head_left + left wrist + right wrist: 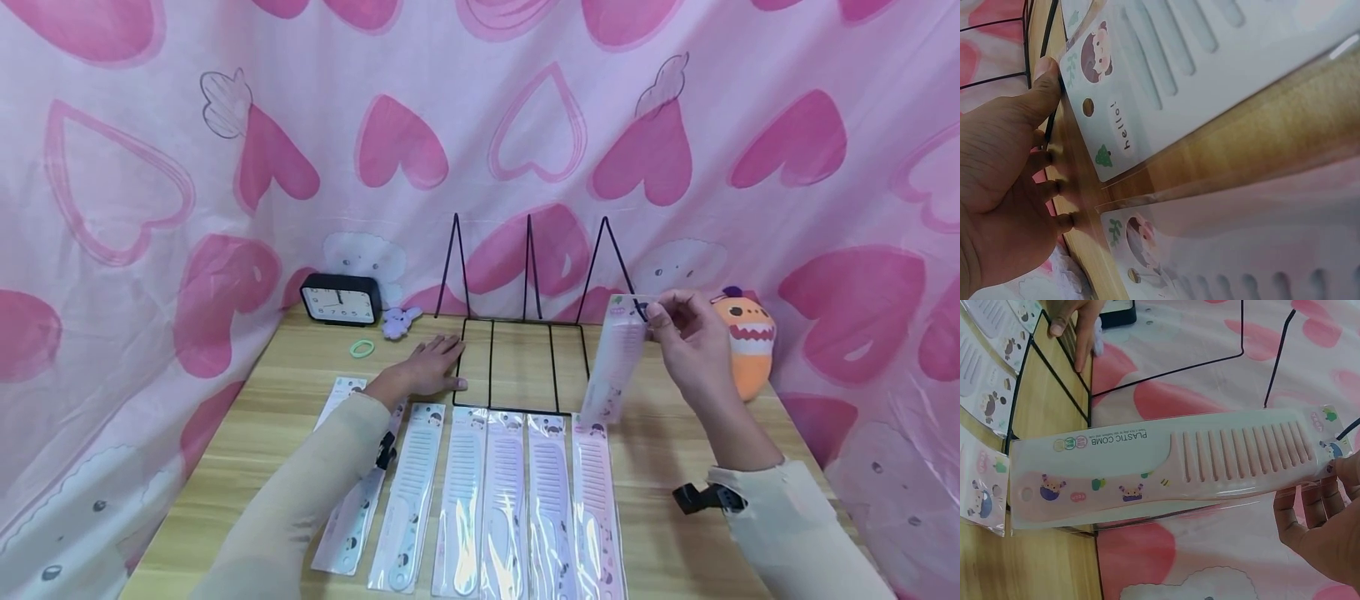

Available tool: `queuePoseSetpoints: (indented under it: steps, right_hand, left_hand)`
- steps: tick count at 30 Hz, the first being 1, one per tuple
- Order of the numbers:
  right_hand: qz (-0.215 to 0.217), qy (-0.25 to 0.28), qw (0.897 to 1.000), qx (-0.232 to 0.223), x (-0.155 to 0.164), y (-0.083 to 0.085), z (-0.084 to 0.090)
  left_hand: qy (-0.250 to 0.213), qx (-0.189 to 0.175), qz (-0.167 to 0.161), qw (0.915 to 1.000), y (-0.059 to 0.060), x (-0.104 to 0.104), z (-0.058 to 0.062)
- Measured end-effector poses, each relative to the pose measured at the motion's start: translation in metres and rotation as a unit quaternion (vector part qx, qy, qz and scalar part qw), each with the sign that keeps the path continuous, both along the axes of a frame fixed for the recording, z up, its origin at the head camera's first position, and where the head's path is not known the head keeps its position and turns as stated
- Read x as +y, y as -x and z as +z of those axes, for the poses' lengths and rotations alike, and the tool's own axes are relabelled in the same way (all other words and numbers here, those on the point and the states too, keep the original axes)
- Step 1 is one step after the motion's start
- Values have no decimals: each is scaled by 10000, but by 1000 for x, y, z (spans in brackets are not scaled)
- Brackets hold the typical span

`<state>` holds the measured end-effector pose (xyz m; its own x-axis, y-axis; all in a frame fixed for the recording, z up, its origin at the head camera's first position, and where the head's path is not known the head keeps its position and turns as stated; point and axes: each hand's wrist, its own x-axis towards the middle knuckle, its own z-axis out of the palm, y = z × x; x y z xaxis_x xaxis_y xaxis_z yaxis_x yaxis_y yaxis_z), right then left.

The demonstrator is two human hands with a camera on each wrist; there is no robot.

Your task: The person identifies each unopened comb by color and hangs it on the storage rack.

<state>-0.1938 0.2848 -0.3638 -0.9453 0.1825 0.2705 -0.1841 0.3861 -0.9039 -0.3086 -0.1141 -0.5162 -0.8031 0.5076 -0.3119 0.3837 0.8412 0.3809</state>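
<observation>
Held pink comb (1175, 480) shows readable lettering (1117, 437) only in right-wrist view.

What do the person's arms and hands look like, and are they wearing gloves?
No gloves: the left hand and right hand are both bare. The left sleeve and right sleeve are long, plain and cream-coloured. A small black gadget shows at the right cuff, and a similar black piece at the left.
</observation>
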Motion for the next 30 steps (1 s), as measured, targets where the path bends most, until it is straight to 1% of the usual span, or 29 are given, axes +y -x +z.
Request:
queuePoseSetpoints:
  steps: [3, 6, 9, 10, 11, 13, 14, 16, 17, 18, 19, 22, 23, 24, 28, 29, 30]
  right_hand:
    - [33, 105, 9999, 51, 0, 8, 1]
    - [20, 99, 9998, 183, -2, 17, 1]
    - [-57, 2, 9996, 287, -4, 25, 1]
    - [-74, -25, 9995, 291, -4, 29, 1]
    - [-90, -26, 9995, 289, -5, 32, 1]
    - [-117, -33, 9996, 242, -6, 37, 1]
    - [-140, -41, 9997, 217, -7, 40, 2]
    - [-188, -43, 9998, 107, -7, 44, 3]
    - [-197, -21, 9998, 77, -8, 47, 4]
    - [-188, 6, 9998, 62, -8, 49, 4]
    - [-176, 40, 9998, 57, -8, 52, 5]
    - [-100, 174, 9997, 106, -9, 59, 5]
    - [-81, 203, 9997, 141, -9, 62, 5]
    - [-72, 240, 9995, 183, -9, 64, 5]
    - [-141, 320, 9987, 366, -12, 75, 5]
    - [-170, 300, 9986, 400, -13, 78, 6]
    - [-190, 286, 9985, 416, -13, 81, 6]
  left_hand:
    - [201, 115, -64, 9997, -4, 2, 7]
    - [262, 127, -52, 9996, -4, 3, 7]
    - [143, 22, 18, 9999, -2, 3, 4]
    - [75, 22, 23, 10000, 2, 1, -3]
    - [39, -12, 34, 10000, 3, 0, -4]
    - [-33, 20, 30, 10000, 9, -2, -13]
    - [-2, 6, 30, 10000, 8, -1, -11]
    - [56, 41, 28, 10000, 8, -1, -9]
    - [123, 59, 38, 9999, 4, 1, -2]
    - [171, 98, 29, 9998, 2, 2, 0]
    - [210, 90, 20, 9997, -1, 2, 5]
    - [123, 113, -5, 9999, -3, 1, 7]
    - [41, 122, -25, 9999, 1, 0, 1]
    - [-35, 94, -38, 9999, 3, -1, -2]
    - [-113, 15, -33, 9999, 6, -1, -6]
    - [-136, 34, -39, 9999, 8, -2, -10]
    - [-103, 13, -15, 9999, 7, -1, -7]
